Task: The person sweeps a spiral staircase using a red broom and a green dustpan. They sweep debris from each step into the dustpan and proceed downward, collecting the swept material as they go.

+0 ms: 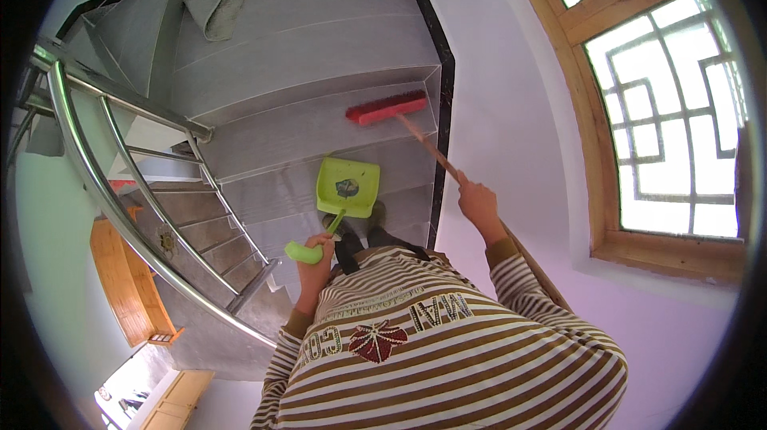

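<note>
Grey steps (280, 136) spread ahead of both hands, the largest thing here. Latticed window (675, 110) to the right of the right hand; steel railing (73, 130) out beyond the left hand. A grey cloth or mat (220, 11) lies on a higher step, well ahead of the left hand.

Broom (435, 151): right hand (478, 205) closed around its wooden handle, partway along. Shaft end runs back past the right forearm, probably for balance and reach; red head (387, 110) lies ahead and left of that hand, close to a riser.

Dustpan (329, 186): left hand (318, 262) gripping its green handle near the curved end. The pan sits ahead and slightly right of that hand, just before the shoes (377, 214), likely held there to keep it upright and within the broom's reach. Cannot tell whether its base touches the step.

Only container near the hands is the dustpan. Inside: a small dark, bluish-grey clump (347, 187), around the middle; material unclear.
</note>
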Available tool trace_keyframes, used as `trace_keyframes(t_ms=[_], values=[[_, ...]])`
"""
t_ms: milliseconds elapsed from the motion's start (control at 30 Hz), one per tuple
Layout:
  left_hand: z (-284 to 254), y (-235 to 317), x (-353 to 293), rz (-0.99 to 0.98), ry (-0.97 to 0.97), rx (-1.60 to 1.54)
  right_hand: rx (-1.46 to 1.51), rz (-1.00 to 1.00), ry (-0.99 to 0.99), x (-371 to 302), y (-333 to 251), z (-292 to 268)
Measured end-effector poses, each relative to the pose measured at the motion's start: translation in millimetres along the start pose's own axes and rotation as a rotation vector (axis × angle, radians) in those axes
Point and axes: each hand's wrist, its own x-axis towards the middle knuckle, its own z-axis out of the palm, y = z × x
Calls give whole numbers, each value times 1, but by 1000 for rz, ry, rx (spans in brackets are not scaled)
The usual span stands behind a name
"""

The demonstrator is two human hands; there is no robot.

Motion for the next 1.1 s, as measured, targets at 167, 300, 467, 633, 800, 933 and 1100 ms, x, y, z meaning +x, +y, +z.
trace_keyframes(t_ms=[167,300,467,633,800,933,1100], values=[[-5,-11,-1,-4,30,-45,32,-116,-253,-79,-15,-31],[-11,-6,0,26,62,-62,329,-29,-470,-109,-12,-58],[-16,-12,1,-1,50,-87,386,-43,-418,-106,-13,-79],[-18,-13,0,33,74,-68,157,43,-173,-70,-15,-70],[-21,-21,-1,59,89,-50,44,94,-85,-37,12,-27],[-24,-15,-2,27,79,-48,55,102,-229,-66,6,-29],[-25,-14,2,39,72,-47,261,59,-360,-105,-7,-54]])
